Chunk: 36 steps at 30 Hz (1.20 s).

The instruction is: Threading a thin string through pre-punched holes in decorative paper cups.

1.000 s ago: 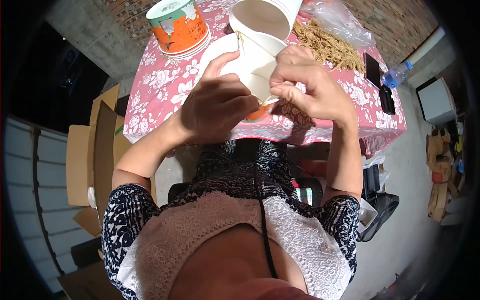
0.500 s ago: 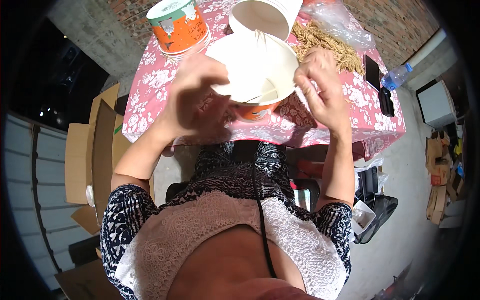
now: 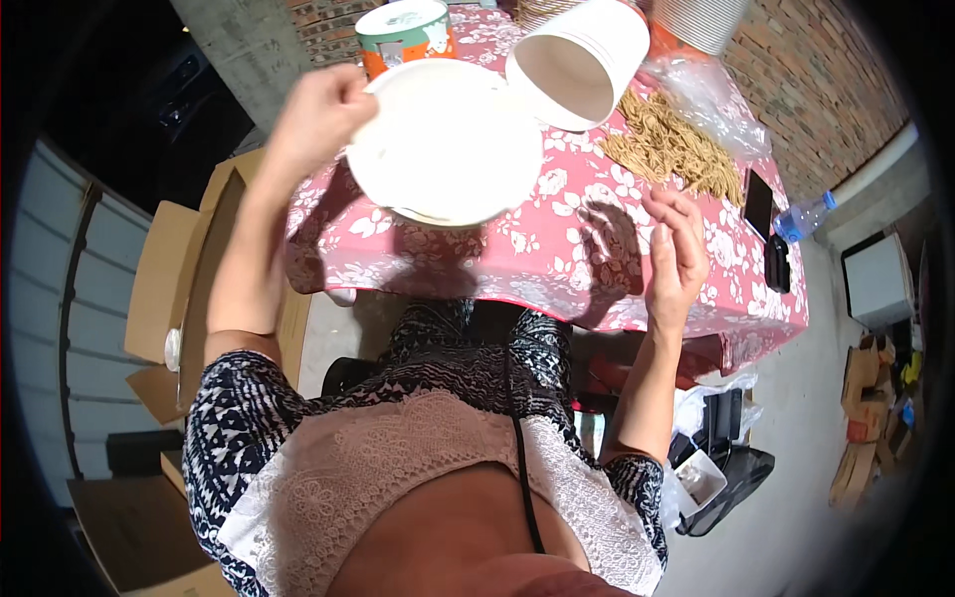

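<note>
A table under a pink flowered cloth spreads beneath and beyond both hands. To the outside of the left arm stand two opened cardboard boxes. Raised over the table's near-left part is one white paper bowl, its rim pinched at the upper left by the left hand; the bowl hides the cloth below it and part of the orange-and-teal stack of cups just past that hand. Beyond the bowl, between the two hands, one white bucket-like cup lies tipped on its side, mouth toward the person, with what looks like another stack of white cups behind it, though blur at the rim makes that uncertain. Just past the right hand lies a heap of tan rubber bands, partly under clear plastic. The right hand hovers empty, fingers loosely spread, above the table's near edge. To its right sit one dark phone and one plastic bottle.
</note>
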Each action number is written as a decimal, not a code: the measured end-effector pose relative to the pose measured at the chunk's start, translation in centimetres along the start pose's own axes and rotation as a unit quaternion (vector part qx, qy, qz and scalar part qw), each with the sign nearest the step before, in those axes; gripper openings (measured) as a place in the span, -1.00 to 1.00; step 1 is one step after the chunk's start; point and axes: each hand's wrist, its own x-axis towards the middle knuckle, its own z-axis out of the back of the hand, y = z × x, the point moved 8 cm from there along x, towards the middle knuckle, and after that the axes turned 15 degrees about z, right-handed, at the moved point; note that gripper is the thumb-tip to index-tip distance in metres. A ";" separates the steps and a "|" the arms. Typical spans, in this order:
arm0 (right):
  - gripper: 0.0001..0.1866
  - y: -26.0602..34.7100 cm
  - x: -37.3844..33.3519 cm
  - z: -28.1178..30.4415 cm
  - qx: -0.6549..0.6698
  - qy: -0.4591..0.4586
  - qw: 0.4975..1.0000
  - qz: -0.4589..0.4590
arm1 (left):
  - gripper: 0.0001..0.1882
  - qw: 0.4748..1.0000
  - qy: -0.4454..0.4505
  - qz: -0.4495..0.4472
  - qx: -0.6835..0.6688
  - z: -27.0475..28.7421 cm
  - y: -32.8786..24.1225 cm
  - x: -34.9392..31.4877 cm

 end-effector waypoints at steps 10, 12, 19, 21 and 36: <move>-0.83 -5.7 -4.6 -0.2 -0.047 -0.018 0.996 -0.076 | -0.88 0.816 -0.265 -0.106 0.503 9.6 0.5 5.9; -0.84 -5.3 -4.7 -1.0 -0.046 -0.014 0.993 -0.106 | -0.91 0.782 -0.286 -0.181 0.523 8.9 1.4 9.1; -0.86 -5.4 -5.4 0.1 -0.050 -0.031 0.992 -0.108 | -0.81 0.711 -0.304 -0.272 0.573 0.4 -7.7 12.6; -0.86 -5.2 -5.0 -0.4 -0.049 -0.024 0.993 -0.104 | -0.70 0.694 -0.218 -0.278 0.627 -2.2 -7.1 14.4; -0.94 -4.0 -4.3 -1.6 -0.122 0.032 0.992 -0.028 | -0.93 0.653 -0.222 -0.441 0.574 -14.7 -3.4 11.1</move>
